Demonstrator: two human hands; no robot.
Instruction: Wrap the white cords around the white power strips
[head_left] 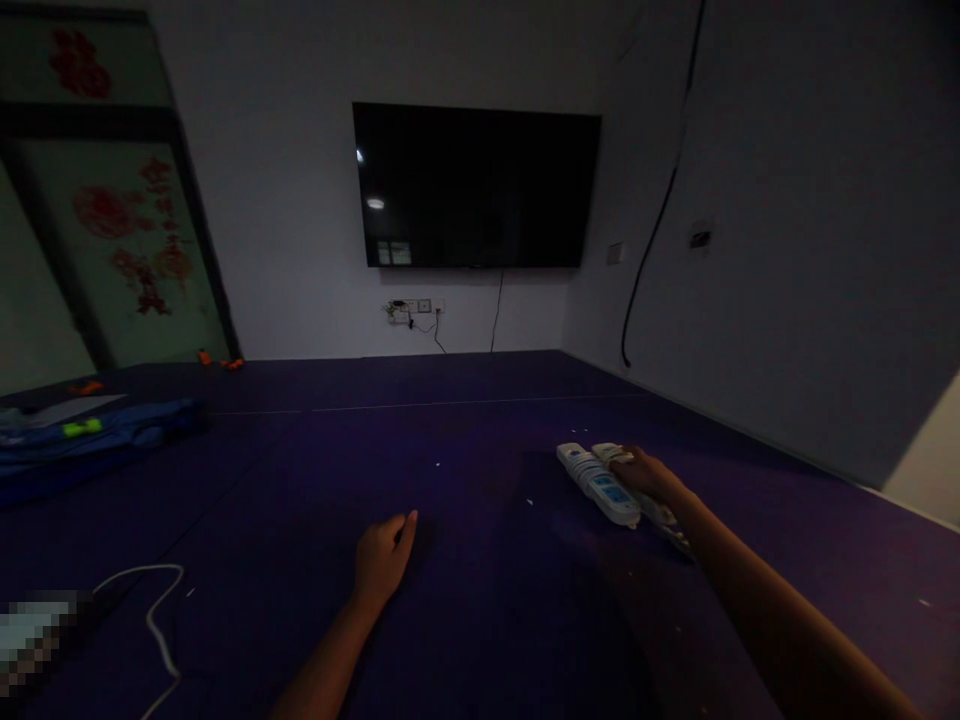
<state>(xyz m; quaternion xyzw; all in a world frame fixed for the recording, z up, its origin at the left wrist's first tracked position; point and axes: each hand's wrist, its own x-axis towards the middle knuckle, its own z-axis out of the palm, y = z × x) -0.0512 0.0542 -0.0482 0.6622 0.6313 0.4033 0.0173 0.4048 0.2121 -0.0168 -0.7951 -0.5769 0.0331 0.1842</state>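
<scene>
Two white power strips (600, 484) lie side by side on the purple floor, right of centre. White cord is wound around the nearer-left one, which has a blue label. My right hand (643, 474) is closed on the other power strip (660, 515), over its far part, hiding some of it. To the left of both strips, my left hand (384, 556) is just above or on the floor, which I cannot tell. Its fingers are curled in and its thumb side points forward, with nothing seen in it.
A white cable (155, 610) curls at lower left beside a blurred-out device (34, 630). Blue cloth (142, 425) and small orange items (232, 364) lie at left. A television (480, 188) hangs ahead; a black cable (649, 250) hangs by the right wall. White scraps dot the floor.
</scene>
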